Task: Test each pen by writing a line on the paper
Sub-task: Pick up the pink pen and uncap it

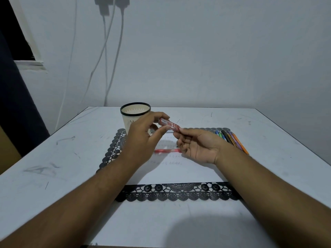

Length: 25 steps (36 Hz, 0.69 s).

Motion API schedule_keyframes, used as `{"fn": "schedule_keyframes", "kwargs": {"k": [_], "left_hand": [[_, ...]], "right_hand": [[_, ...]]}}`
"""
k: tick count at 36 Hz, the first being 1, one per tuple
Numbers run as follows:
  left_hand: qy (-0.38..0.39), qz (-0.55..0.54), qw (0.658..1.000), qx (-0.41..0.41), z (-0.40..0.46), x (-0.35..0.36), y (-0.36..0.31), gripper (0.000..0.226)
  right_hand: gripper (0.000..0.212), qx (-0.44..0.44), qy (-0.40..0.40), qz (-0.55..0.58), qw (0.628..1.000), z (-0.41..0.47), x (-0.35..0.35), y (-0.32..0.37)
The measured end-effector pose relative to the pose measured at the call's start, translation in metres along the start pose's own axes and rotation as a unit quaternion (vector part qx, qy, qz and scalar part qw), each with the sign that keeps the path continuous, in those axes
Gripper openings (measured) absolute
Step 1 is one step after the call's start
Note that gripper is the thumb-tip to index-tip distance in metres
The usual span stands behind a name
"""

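Both hands meet above the paper (179,172), holding a small red case (169,124) between them. The left hand (143,138) comes in from the left with its thumb and forefinger pinched on the case's far end; the right hand (198,145), palm turned up, pinches the near end with its fingertips, the other fingers loosely curled. The case is tilted, its left end higher, and carries white print too small to read.

Below the hands a red pen (167,150) lies flat on the paper, partly hidden by the right hand's fingers. Faint rows of small written marks (174,163) show on the sheet just in front of it.

The paper rests on a black lace mat (179,192) in the middle of the white table (53,158). At the mat's right edge more pens (231,138) — blue, green, dark, orange among them — lie side by side, partly behind the right wrist. A cream cup (133,117) with a black rim stands at the mat's far left corner, behind the left hand.

Cables (107,59) hang down the wall behind the table.
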<state>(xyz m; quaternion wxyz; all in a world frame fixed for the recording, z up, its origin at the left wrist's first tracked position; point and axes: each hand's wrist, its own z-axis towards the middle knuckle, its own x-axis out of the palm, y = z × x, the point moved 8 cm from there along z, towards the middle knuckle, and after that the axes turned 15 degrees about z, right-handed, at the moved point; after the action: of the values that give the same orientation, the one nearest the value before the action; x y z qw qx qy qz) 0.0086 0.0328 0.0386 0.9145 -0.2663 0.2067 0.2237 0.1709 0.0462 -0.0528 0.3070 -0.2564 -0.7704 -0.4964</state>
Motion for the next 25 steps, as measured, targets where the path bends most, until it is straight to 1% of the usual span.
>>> {"fn": "schedule_keyframes", "kwargs": {"k": [7,13,17,19,25], "left_hand": [[0.000,0.004,1.000,0.007,-0.0005,0.0017,-0.0003,0.018],[-0.020,0.010,1.000,0.010,-0.0010,-0.0045,-0.0015,0.018],[-0.019,0.050,0.998,0.025,0.0008,-0.0051,-0.0022,0.018],[-0.017,0.067,0.997,0.030,0.0006,-0.0050,-0.0032,0.017],[-0.019,0.076,0.996,0.045,-0.0026,-0.0023,-0.0083,0.019]], "right_hand": [[0.021,0.004,0.006,-0.002,1.000,-0.0013,-0.0001,-0.0010],[0.019,0.010,0.018,0.000,1.000,-0.0041,0.0049,-0.0015],[0.024,0.011,0.024,0.017,1.000,-0.0048,0.0069,-0.0005],[0.023,0.010,0.027,0.019,0.999,-0.0051,0.0073,0.0002],[0.024,0.008,0.027,0.035,0.999,-0.0059,0.0059,-0.0015]]}}
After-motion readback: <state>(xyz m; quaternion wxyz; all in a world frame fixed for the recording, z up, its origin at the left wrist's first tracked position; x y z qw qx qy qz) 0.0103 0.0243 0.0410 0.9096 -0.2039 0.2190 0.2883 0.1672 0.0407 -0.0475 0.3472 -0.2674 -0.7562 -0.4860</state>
